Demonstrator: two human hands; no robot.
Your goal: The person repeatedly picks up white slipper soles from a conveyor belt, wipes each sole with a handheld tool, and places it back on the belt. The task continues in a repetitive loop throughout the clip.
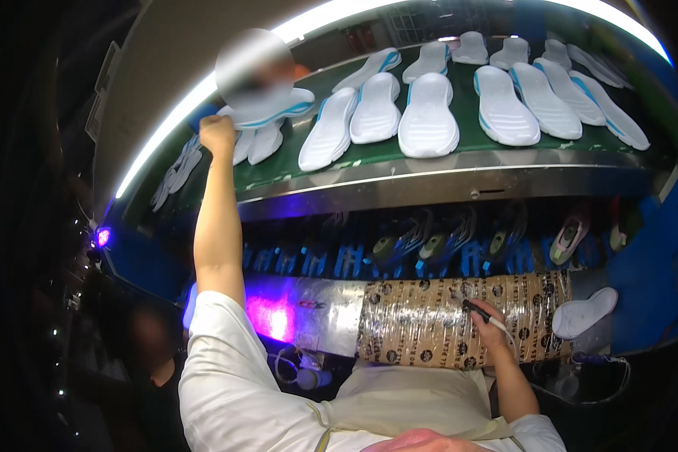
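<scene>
Left hand: at the green belt's left end, fingers curled round one end of a white sole.
Right hand: nearer the person than the belt, over the worktop, fingers closed round a dark pen-like tool.
Risk: the one-ended grip could let the sole tip onto other soles on the belt; the tool's cord might snag.

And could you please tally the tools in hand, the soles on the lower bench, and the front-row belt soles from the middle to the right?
Tool in the right hand: 1
Sole on the lower bench: 1
Middle front soles: 3
Right front soles: 4
Total: 9
</scene>
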